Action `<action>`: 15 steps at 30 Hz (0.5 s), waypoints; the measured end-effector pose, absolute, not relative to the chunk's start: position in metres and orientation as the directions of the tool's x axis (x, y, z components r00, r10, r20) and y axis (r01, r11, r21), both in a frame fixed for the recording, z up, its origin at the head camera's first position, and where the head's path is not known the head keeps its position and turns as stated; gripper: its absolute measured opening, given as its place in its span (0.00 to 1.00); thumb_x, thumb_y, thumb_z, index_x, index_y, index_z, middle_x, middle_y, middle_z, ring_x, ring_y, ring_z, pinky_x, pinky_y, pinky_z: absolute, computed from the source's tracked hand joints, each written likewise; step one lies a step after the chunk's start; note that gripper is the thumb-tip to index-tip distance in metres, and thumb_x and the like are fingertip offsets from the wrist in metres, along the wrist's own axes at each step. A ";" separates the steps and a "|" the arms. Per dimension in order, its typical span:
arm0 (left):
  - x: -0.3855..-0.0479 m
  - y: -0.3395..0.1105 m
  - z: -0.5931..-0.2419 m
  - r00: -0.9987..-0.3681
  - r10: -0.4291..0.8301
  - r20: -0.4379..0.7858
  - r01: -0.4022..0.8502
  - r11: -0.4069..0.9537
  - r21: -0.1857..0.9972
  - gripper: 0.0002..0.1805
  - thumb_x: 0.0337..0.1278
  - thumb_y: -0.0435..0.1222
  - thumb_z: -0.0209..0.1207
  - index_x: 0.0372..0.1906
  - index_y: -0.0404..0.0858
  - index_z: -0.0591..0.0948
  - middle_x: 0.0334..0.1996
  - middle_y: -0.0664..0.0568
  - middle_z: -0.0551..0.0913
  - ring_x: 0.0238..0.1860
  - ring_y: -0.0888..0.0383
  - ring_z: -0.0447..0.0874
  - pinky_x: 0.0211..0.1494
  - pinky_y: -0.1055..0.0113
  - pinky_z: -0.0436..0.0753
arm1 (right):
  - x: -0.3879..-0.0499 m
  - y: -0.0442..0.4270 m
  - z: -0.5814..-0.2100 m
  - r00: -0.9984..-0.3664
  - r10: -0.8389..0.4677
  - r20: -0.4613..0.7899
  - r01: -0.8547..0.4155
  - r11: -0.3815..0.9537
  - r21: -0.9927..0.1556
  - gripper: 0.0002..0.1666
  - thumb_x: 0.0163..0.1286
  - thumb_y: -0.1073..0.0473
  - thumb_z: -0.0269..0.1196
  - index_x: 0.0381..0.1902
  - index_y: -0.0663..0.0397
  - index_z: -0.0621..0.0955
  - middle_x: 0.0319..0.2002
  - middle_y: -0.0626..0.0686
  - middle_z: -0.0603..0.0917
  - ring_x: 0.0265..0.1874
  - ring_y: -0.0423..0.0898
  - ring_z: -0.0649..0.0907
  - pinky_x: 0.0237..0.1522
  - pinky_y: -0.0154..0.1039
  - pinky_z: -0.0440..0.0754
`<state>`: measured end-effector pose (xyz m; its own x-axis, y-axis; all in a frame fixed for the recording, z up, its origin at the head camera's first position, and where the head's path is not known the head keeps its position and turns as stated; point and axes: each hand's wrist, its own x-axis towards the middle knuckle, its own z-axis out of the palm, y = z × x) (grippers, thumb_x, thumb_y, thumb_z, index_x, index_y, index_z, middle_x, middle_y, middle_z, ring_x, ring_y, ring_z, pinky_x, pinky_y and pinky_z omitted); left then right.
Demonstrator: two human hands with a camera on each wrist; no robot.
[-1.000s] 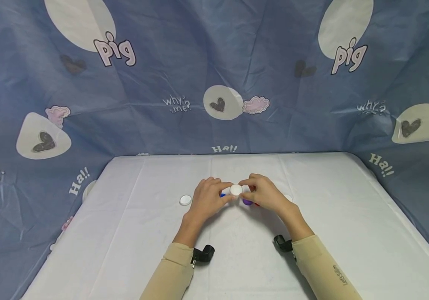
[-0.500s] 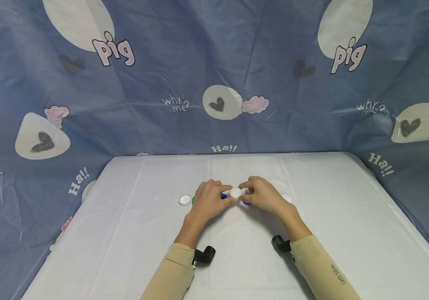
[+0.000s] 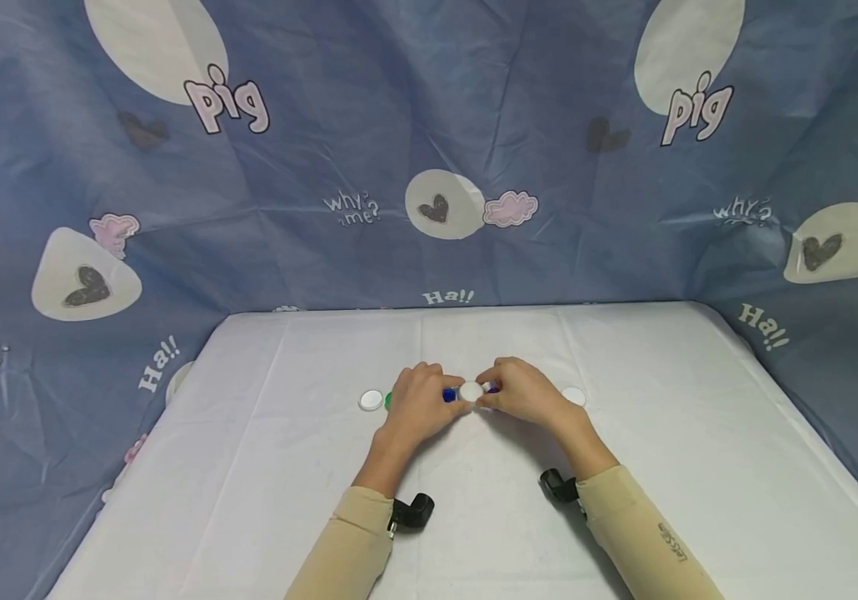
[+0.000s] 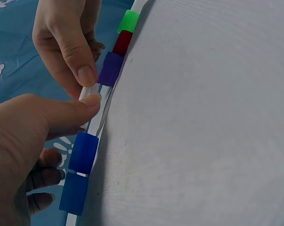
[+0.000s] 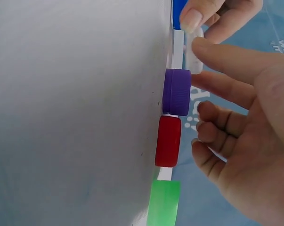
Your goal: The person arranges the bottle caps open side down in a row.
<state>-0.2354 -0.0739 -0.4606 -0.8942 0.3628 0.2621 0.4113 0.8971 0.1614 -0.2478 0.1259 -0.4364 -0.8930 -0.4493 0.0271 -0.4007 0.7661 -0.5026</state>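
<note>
A white bottle cap [image 3: 471, 392] is pinched between the thumbs and fingers of my left hand [image 3: 420, 400] and right hand [image 3: 522, 392], which meet from opposite sides. In the right wrist view this white cap shows ridged sides. On its left are two blue caps [image 4: 83, 153], close to my left hand. To its right, a purple cap [image 5: 178, 92], a red cap [image 5: 168, 141] and a green cap [image 5: 163, 202] form a line beside my right hand. Whether the white cap touches the table I cannot tell.
One white disc [image 3: 371, 401] lies left of the left hand, with a green piece [image 3: 388, 401] partly hidden beside it. Another white disc [image 3: 574, 397] lies beyond the right wrist. White cloth covers the table [image 3: 474, 533]; a blue printed curtain [image 3: 369, 267] hangs behind.
Both hands have come slightly down in the head view with the white cap between them, drawing level with the row. More of the blue cap shows now.
</note>
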 end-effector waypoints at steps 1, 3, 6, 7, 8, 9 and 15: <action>-0.235 -0.073 -0.461 -0.896 0.362 0.259 0.409 0.899 0.157 0.24 0.48 0.60 0.68 0.51 0.57 0.87 0.34 0.57 0.84 0.34 0.58 0.76 0.42 0.62 0.74 | -0.248 0.126 -0.437 -0.891 -0.454 0.026 -0.405 0.767 -0.497 0.21 0.59 0.54 0.73 0.51 0.52 0.87 0.30 0.47 0.78 0.27 0.41 0.72 0.32 0.36 0.71; -0.234 -0.073 -0.461 -0.900 0.359 0.247 0.401 0.904 0.149 0.24 0.48 0.60 0.68 0.51 0.58 0.87 0.33 0.57 0.83 0.34 0.58 0.75 0.42 0.61 0.73 | -0.248 0.126 -0.439 -0.888 -0.460 0.023 -0.413 0.773 -0.481 0.21 0.59 0.54 0.73 0.51 0.53 0.87 0.32 0.48 0.80 0.28 0.41 0.73 0.34 0.36 0.72; -0.233 -0.071 -0.462 -0.907 0.351 0.235 0.390 0.909 0.149 0.24 0.48 0.60 0.69 0.51 0.58 0.87 0.33 0.57 0.82 0.34 0.58 0.74 0.43 0.61 0.72 | -0.249 0.125 -0.441 -0.882 -0.471 0.031 -0.432 0.780 -0.453 0.21 0.59 0.54 0.73 0.50 0.53 0.87 0.34 0.49 0.82 0.29 0.40 0.73 0.36 0.37 0.73; -0.233 -0.071 -0.462 -0.909 0.347 0.233 0.386 0.910 0.153 0.24 0.48 0.60 0.69 0.51 0.58 0.87 0.33 0.57 0.82 0.35 0.58 0.74 0.44 0.61 0.72 | -0.249 0.125 -0.441 -0.880 -0.474 0.036 -0.439 0.782 -0.443 0.21 0.59 0.54 0.73 0.50 0.53 0.87 0.34 0.49 0.82 0.29 0.40 0.73 0.37 0.37 0.74; -0.232 -0.071 -0.462 -0.911 0.342 0.229 0.381 0.911 0.155 0.24 0.48 0.60 0.69 0.51 0.58 0.87 0.33 0.57 0.82 0.35 0.58 0.74 0.44 0.61 0.72 | -0.249 0.124 -0.441 -0.879 -0.476 0.037 -0.443 0.784 -0.434 0.20 0.59 0.54 0.73 0.49 0.52 0.88 0.35 0.49 0.83 0.29 0.40 0.74 0.38 0.38 0.74; -0.232 -0.071 -0.461 -0.913 0.339 0.227 0.378 0.912 0.157 0.23 0.48 0.59 0.69 0.51 0.58 0.87 0.33 0.57 0.82 0.35 0.58 0.74 0.44 0.62 0.72 | -0.249 0.124 -0.441 -0.878 -0.477 0.039 -0.447 0.787 -0.426 0.20 0.59 0.53 0.73 0.49 0.52 0.88 0.35 0.48 0.83 0.30 0.40 0.74 0.39 0.38 0.75; -0.231 -0.071 -0.461 -0.914 0.334 0.231 0.374 0.914 0.159 0.23 0.48 0.59 0.69 0.50 0.57 0.88 0.32 0.57 0.81 0.34 0.58 0.73 0.42 0.62 0.70 | -0.247 0.122 -0.441 -0.882 -0.469 0.038 -0.444 0.802 -0.399 0.21 0.59 0.53 0.73 0.49 0.52 0.88 0.37 0.48 0.84 0.33 0.40 0.77 0.43 0.41 0.78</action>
